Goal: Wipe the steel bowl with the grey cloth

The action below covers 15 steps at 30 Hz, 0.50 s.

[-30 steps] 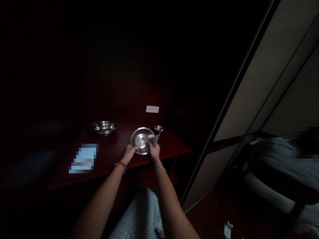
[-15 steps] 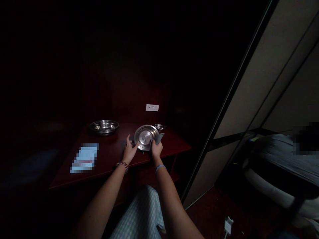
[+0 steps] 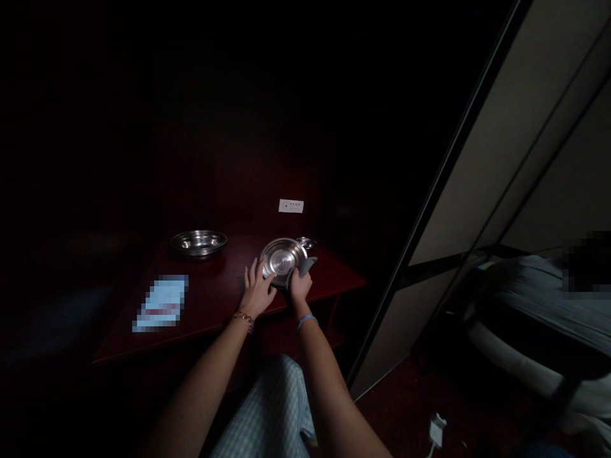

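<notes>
A shiny round metal bowl [image 3: 282, 257] is tilted up above the table's front part, its inside facing me. My right hand [image 3: 300, 284] is closed at its lower right rim, with a grey cloth [image 3: 308, 265] bunched in the grip and sticking out past the fingers. My left hand [image 3: 258, 292] is at the bowl's lower left rim. Its fingers are spread, and the thumb and a fingertip overlap the edge. Just behind the bowl, a smaller metal dish [image 3: 307, 242] is partly hidden.
Several stacked metal bowls [image 3: 199, 245] stand at the back left of the dark red table [image 3: 214, 305]. A blurred-out light blue item [image 3: 162, 302] lies in front of them. A white socket [image 3: 291, 206] is on the wall. At far right a person sits near a panel [image 3: 443, 254].
My left hand has moved right and forward onto the bowl's rim, its fingers now spread. The bowl has shifted slightly right. My right hand has stayed nearly still.
</notes>
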Each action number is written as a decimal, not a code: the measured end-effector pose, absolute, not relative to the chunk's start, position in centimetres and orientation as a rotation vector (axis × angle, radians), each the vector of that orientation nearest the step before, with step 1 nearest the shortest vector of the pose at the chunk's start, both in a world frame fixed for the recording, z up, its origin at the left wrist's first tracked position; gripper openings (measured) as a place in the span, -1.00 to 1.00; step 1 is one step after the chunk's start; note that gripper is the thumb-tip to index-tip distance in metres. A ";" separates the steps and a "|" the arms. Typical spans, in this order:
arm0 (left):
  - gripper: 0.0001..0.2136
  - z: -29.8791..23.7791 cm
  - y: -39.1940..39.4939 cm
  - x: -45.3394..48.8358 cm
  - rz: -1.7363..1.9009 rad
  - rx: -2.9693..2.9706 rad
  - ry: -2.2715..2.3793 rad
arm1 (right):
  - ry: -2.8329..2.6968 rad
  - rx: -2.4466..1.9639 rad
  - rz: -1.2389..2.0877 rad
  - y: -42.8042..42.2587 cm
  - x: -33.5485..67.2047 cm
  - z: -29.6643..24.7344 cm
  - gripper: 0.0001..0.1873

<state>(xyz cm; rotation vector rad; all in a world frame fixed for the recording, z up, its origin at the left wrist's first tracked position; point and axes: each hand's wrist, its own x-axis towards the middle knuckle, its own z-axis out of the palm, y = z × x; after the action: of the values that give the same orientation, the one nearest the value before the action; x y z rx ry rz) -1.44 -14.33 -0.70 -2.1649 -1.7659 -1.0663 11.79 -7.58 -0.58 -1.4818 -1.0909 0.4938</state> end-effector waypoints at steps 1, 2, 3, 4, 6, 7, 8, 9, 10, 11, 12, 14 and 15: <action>-0.63 -0.8 -14.3 -1.5 -1.055 -2.162 -1.748 | -1.100 -1.481 0.505 -7.7 11.8 -0.5 -0.65; -0.62 -0.9 -14.3 -1.5 -1.045 -2.163 -1.733 | -1.110 -1.478 0.517 -7.7 11.8 -0.5 -0.65; -0.61 -0.9 -14.3 -1.5 -1.041 -2.164 -1.724 | -1.120 -1.471 0.530 -7.8 11.9 -0.5 -0.65; -0.61 -0.8 -14.3 -1.6 -1.042 -2.163 -1.718 | -1.132 -1.461 0.543 -7.9 11.9 -0.4 -0.66; -0.59 -0.7 -14.2 -1.6 -1.056 -2.170 -1.698 | -1.154 -1.444 0.568 -7.9 11.9 -0.3 -0.67; -0.59 -0.6 -14.2 -1.6 -1.063 -2.183 -1.675 | -1.168 -1.442 0.580 -7.9 11.9 -0.3 -0.68; -0.58 -0.6 -14.2 -1.6 -1.069 -2.200 -1.645 | -1.183 -1.443 0.592 -7.9 11.8 -0.2 -0.69; -0.58 -0.5 -14.1 -1.6 -1.074 -2.219 -1.615 | -1.199 -1.447 0.604 -7.9 11.8 -0.2 -0.70; -0.58 -0.5 -14.0 -1.7 -1.080 -2.235 -1.592 | -1.214 -1.449 0.614 -7.8 11.8 -0.2 -0.71; -0.57 -0.5 -13.9 -1.7 -1.085 -2.249 -1.579 | -1.228 -1.449 0.622 -7.8 11.8 -0.2 -0.72; -0.57 -0.6 -13.8 -1.8 -1.090 -2.262 -1.575 | -1.237 -1.447 0.630 -7.8 11.9 -0.2 -0.72; -0.55 -0.7 -13.6 -1.8 -1.102 -2.303 -1.567 | -1.236 -1.434 0.645 -7.7 11.9 -0.2 -0.71; -0.55 -0.7 -13.6 -1.9 -1.113 -2.332 -1.559 | -1.227 -1.422 0.655 -7.7 12.0 -0.3 -0.70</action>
<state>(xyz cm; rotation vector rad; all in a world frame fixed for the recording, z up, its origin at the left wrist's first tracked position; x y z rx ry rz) -1.89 -13.57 -0.71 -2.3317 -1.5585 -1.1125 11.96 -7.69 -0.29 -1.4225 -1.2272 0.6551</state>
